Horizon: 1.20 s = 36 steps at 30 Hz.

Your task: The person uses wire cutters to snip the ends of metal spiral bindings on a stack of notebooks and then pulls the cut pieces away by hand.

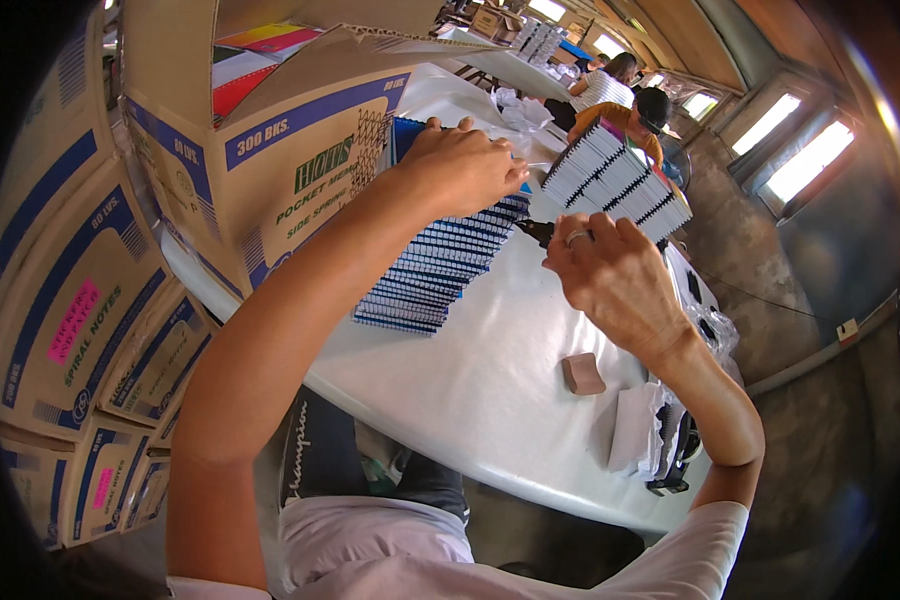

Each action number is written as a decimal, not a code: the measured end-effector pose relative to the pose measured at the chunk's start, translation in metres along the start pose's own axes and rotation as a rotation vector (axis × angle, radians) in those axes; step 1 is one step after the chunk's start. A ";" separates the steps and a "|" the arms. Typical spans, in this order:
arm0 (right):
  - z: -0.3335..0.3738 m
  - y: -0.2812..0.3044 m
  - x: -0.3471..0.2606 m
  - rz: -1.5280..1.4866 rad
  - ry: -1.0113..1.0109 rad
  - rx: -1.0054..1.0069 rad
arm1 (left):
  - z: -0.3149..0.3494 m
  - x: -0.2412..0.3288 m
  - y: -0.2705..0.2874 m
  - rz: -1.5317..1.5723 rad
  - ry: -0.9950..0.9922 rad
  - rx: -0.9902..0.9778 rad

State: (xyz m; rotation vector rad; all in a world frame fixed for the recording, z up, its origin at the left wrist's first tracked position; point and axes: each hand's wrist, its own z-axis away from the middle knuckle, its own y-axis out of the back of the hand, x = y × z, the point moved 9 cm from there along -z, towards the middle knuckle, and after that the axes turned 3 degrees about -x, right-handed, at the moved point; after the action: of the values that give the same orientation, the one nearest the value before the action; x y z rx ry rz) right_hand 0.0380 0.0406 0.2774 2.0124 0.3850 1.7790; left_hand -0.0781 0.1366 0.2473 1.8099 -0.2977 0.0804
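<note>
A tall, slightly leaning stack of small spiral notebooks [435, 265] with blue covers stands on the white table [490, 390], coil edges facing me. My left hand [460, 165] lies over the top of this stack, fingers curled round the upper notebooks. In my right hand [610, 275], which wears a ring, is a small black-handled tool that looks like pliers [537, 232]. Its tip points at the coils at the stack's upper right edge; whether it touches them I cannot tell. The fingers hide most of the tool.
An opened carton [300, 170] stands left of the stack, beside piled cartons [70, 310]. Another notebook stack [615, 180] rises beyond my right hand. A brown block [583, 374] and white paper packets [635, 430] lie at the right. Two people [635, 115] sit farther back.
</note>
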 end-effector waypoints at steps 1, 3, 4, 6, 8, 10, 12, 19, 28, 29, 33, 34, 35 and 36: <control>0.000 0.001 0.003 -0.009 -0.030 -0.024 | -0.001 0.002 0.000 -0.004 -0.014 0.025; 0.005 0.005 0.018 0.040 0.038 0.091 | 0.000 0.005 0.000 -0.014 -0.037 0.076; 0.008 0.004 0.021 0.102 0.113 0.133 | -0.002 0.005 -0.003 -0.011 -0.036 0.072; 0.014 -0.007 0.022 0.210 0.179 0.184 | -0.005 0.005 -0.005 -0.015 -0.034 0.061; 0.013 -0.012 0.024 0.215 0.200 0.235 | -0.004 0.003 -0.004 -0.022 -0.027 0.032; 0.016 -0.014 0.024 0.206 0.214 0.271 | -0.004 0.004 -0.004 -0.026 -0.027 0.018; 0.020 -0.014 0.024 0.183 0.221 0.289 | -0.005 0.007 -0.006 -0.025 -0.036 0.020; -0.003 -0.009 0.003 0.051 -0.034 -0.134 | 0.001 0.003 0.000 -0.019 -0.021 0.006; 0.003 -0.008 0.035 0.217 0.194 0.241 | -0.002 0.006 -0.003 -0.033 -0.033 0.035; 0.004 -0.009 0.035 0.227 0.200 0.250 | -0.002 0.006 -0.003 -0.028 -0.032 0.028; 0.010 -0.004 0.026 0.198 0.233 0.291 | -0.003 0.011 -0.004 -0.011 -0.048 0.015; 0.008 -0.002 0.025 0.171 0.200 0.242 | -0.002 0.011 -0.003 -0.016 -0.047 0.037; 0.004 0.000 0.022 0.142 0.166 0.195 | 0.000 0.009 -0.003 -0.023 -0.045 0.057; 0.000 0.002 0.017 0.113 0.132 0.145 | 0.001 0.008 -0.002 -0.029 -0.045 0.077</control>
State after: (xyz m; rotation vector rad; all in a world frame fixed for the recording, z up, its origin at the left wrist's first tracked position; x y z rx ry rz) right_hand 0.0400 0.0466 0.2932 2.0567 0.4613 2.0132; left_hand -0.0698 0.1353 0.2465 1.8933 -0.3040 0.0313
